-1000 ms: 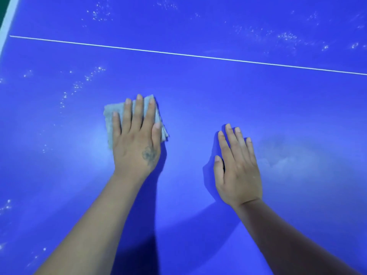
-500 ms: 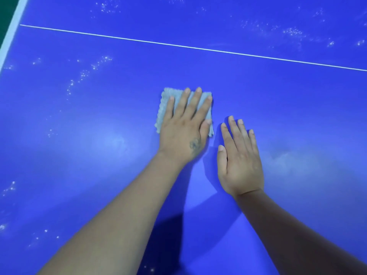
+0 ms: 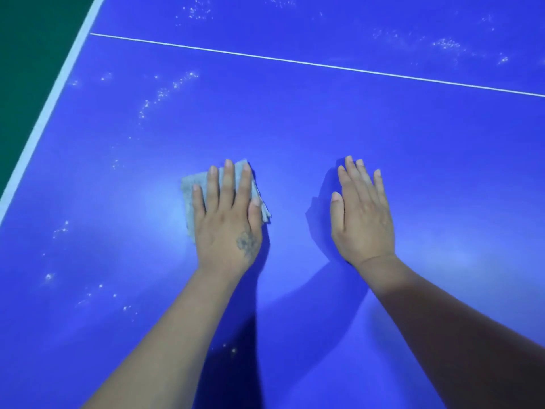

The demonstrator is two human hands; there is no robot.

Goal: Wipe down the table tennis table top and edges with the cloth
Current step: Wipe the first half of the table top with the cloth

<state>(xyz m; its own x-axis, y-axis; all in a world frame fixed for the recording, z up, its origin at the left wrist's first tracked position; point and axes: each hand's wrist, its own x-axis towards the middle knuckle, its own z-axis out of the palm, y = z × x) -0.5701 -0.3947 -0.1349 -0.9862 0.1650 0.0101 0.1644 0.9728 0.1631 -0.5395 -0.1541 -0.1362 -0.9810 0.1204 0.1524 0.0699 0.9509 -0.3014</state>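
Your left hand [image 3: 227, 228] lies flat on the cloth [image 3: 188, 190], with its fingers straight and pressing it down onto the blue table [image 3: 324, 128]. It does not grip the cloth; it just pushes on it. The cloth sticks out past your fingers on the far side and on the left, so it sits right under your hand. Your right hand [image 3: 364, 219] is also flat and loose, holding nothing, and it rests on the table well to the right of the cloth. The white specks [image 3: 165, 93] lie up and to the left of the cloth, in a trail that leans toward the white edge stripe [image 3: 47, 113]. More specks lie near your left arm. So your left hand is the nearer one, and you likely need to slide it left and away from you. The specks may be dust or water drops; it is hard to tell from here.
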